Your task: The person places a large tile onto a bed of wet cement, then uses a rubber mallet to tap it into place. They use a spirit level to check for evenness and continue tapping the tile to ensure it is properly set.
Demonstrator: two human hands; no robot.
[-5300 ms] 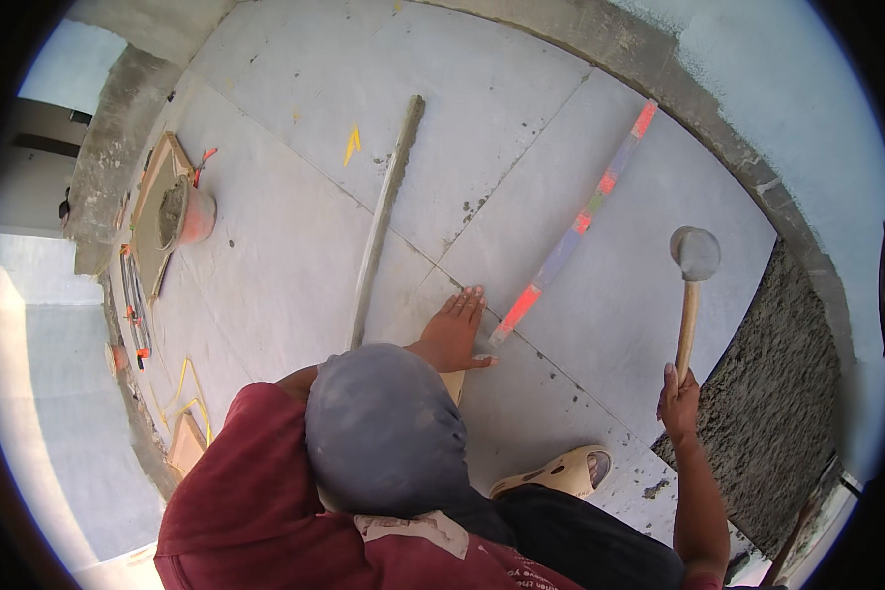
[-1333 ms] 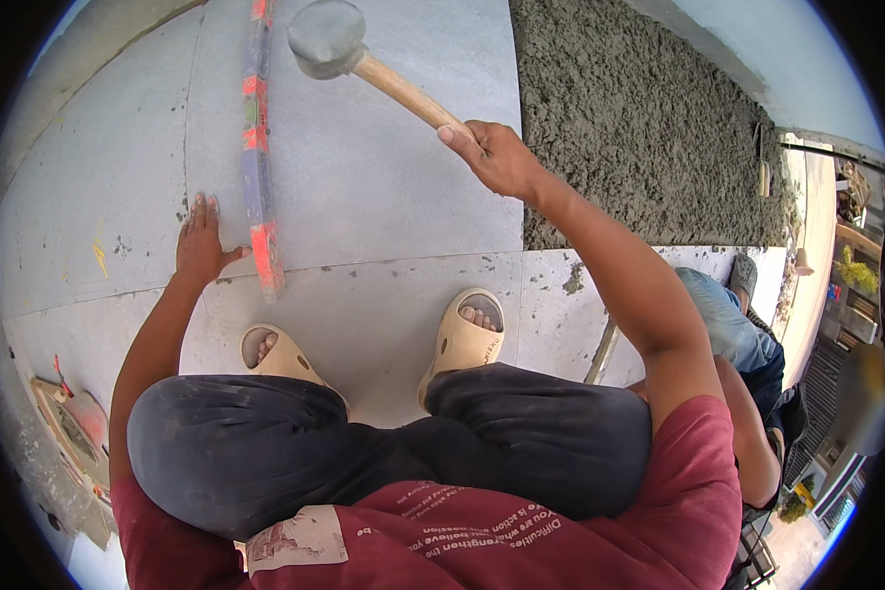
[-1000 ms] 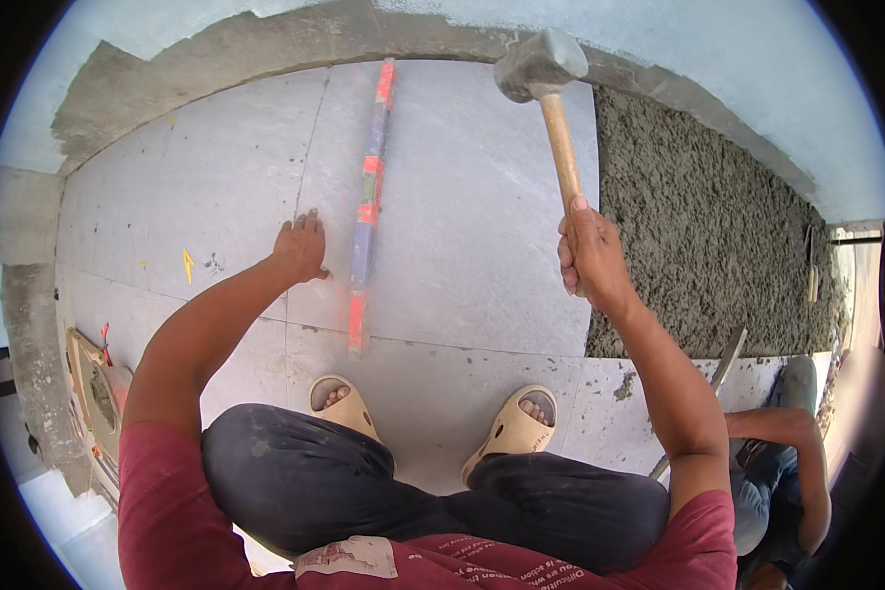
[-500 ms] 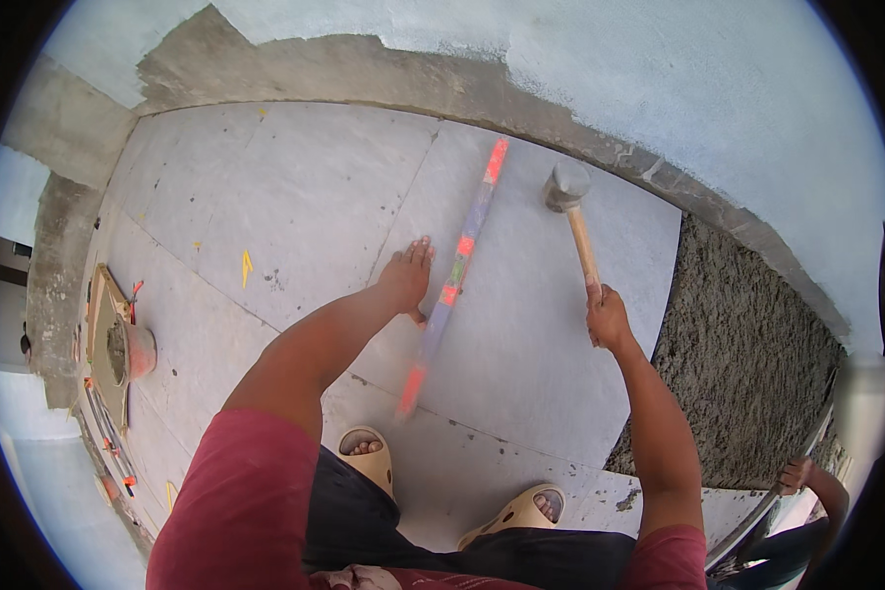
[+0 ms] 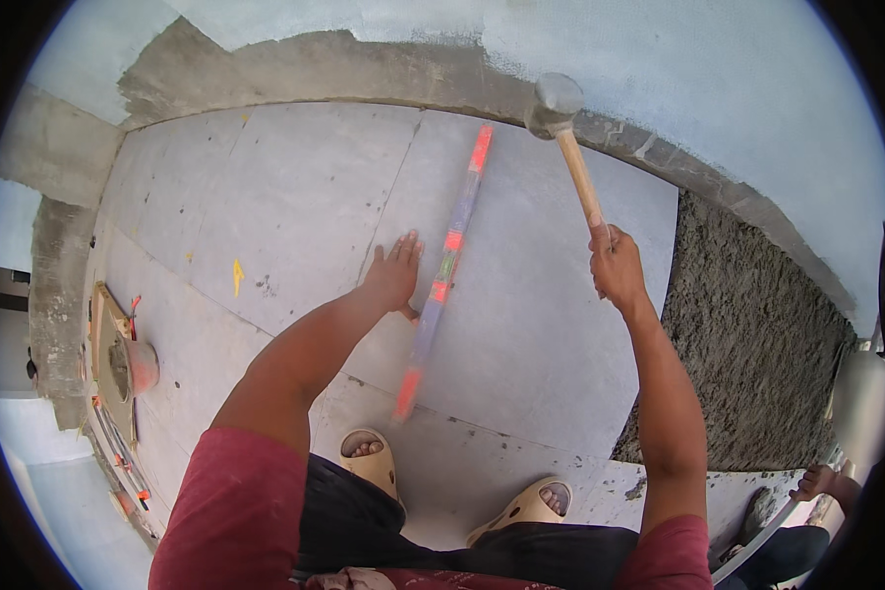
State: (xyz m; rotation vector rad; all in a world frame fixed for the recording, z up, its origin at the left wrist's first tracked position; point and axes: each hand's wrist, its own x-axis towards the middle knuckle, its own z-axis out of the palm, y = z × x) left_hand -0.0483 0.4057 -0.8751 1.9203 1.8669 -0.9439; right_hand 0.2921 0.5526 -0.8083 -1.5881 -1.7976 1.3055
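My right hand [image 5: 617, 263] grips the wooden handle of a rubber mallet [image 5: 558, 103]; its grey head is raised in front of the far wall's base. Fingers stretched out, my left hand [image 5: 393, 276] lies flat on a large grey floor tile [image 5: 531, 295], just left of a spirit level [image 5: 444, 265]. The level has purple and red-orange sections with a green vial in the middle. It lies lengthwise on the tile, running away from me.
Wet mortar [image 5: 747, 334] fills the bed right of the tile. A bucket [image 5: 142, 366] stands at the left beside a board and tools. Yellow marks [image 5: 237, 277] lie on the left tiles. Another person's hand [image 5: 814, 482] shows at lower right. The painted wall [image 5: 698, 69] bounds the far side.
My right hand has raised the mallet, its head moving up and slightly left. My left hand stays flat beside the level. The view has shifted slightly.
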